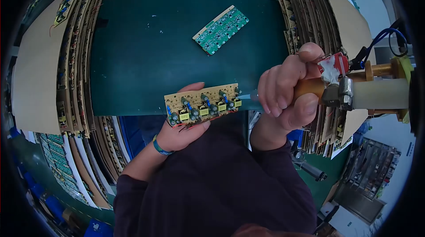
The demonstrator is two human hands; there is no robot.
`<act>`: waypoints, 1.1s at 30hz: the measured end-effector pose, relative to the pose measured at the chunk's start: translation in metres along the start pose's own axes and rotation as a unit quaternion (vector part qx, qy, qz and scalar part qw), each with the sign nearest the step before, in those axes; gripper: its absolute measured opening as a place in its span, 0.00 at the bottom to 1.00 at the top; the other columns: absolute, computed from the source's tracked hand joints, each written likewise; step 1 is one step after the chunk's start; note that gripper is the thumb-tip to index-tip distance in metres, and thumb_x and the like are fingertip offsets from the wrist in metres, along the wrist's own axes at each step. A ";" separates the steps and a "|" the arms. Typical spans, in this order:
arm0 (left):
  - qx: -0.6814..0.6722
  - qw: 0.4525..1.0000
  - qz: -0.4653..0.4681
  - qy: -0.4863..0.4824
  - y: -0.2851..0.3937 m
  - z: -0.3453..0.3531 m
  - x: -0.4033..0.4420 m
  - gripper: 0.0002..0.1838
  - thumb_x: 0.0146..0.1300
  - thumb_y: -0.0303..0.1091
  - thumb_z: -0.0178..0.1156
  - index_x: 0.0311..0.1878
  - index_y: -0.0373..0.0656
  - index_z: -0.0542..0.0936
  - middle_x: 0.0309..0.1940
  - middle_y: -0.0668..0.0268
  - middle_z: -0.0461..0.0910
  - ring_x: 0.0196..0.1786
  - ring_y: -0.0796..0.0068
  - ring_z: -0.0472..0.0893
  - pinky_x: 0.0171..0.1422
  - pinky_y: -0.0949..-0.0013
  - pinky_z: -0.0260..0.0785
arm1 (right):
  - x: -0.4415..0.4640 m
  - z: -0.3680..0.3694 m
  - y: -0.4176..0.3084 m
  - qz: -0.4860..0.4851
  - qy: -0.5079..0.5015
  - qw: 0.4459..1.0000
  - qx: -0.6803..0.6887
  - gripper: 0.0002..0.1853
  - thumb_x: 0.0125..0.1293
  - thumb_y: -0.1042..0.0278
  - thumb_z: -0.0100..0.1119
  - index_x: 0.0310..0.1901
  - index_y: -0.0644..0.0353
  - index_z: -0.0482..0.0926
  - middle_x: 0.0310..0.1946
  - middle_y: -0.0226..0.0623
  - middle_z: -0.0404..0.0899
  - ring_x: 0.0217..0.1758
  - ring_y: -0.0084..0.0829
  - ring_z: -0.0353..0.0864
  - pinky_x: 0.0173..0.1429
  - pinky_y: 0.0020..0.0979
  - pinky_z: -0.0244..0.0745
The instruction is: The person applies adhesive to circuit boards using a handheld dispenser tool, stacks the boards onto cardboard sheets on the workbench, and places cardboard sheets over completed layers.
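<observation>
As left hand (pixel 183 137) holds knobbly board (pixel 203 104), amber-barrelled tool (pixel 311 88) beside

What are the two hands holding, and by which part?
The left hand holds a tan circuit board by its two long edges. The right hand grips a nozzled tool around its amber barrel.

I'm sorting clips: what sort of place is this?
Probably an electronics workshop: the left hand holds a circuit board, another board lies on the table, and cardboard stacks hold more.
</observation>
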State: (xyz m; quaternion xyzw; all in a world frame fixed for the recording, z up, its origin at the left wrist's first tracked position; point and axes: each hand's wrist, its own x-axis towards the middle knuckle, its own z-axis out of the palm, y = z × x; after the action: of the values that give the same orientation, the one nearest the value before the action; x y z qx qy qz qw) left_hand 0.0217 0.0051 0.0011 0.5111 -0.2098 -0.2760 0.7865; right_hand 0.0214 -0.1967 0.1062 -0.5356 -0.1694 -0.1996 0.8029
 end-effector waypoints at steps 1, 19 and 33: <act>0.000 1.000 0.000 -0.001 0.000 0.000 0.000 0.37 0.55 0.17 0.56 0.69 0.37 0.54 0.65 0.61 0.59 0.64 0.72 0.68 0.65 0.67 0.63 | 0.000 0.000 0.000 0.001 -0.001 1.000 -0.001 0.32 0.63 0.52 0.61 0.59 0.63 0.58 0.18 0.26 0.65 0.11 0.17 0.62 0.13 0.18 0.61; 0.022 1.000 0.014 -0.008 0.000 -0.001 -0.001 0.36 0.55 0.17 0.56 0.68 0.37 0.55 0.67 0.60 0.57 0.64 0.71 0.69 0.65 0.67 0.63 | -0.001 -0.001 -0.001 -0.003 0.003 1.000 -0.003 0.32 0.63 0.53 0.61 0.59 0.63 0.58 0.18 0.26 0.64 0.11 0.16 0.61 0.13 0.18 0.60; 0.014 1.000 -0.011 -0.020 0.008 0.012 0.005 0.36 0.55 0.15 0.54 0.68 0.39 0.54 0.57 0.60 0.70 0.58 0.72 0.75 0.61 0.68 0.68 | -0.004 0.006 0.002 0.014 -0.044 0.998 0.037 0.34 0.63 0.52 0.61 0.60 0.62 0.55 0.18 0.26 0.65 0.12 0.18 0.64 0.14 0.19 0.63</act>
State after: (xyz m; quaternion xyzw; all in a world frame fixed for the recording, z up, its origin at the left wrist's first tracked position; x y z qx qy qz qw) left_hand 0.0197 -0.0038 0.0133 0.5184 -0.2240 -0.2920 0.7719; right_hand 0.0186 -0.1899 0.1046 -0.5158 -0.2040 -0.1581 0.8170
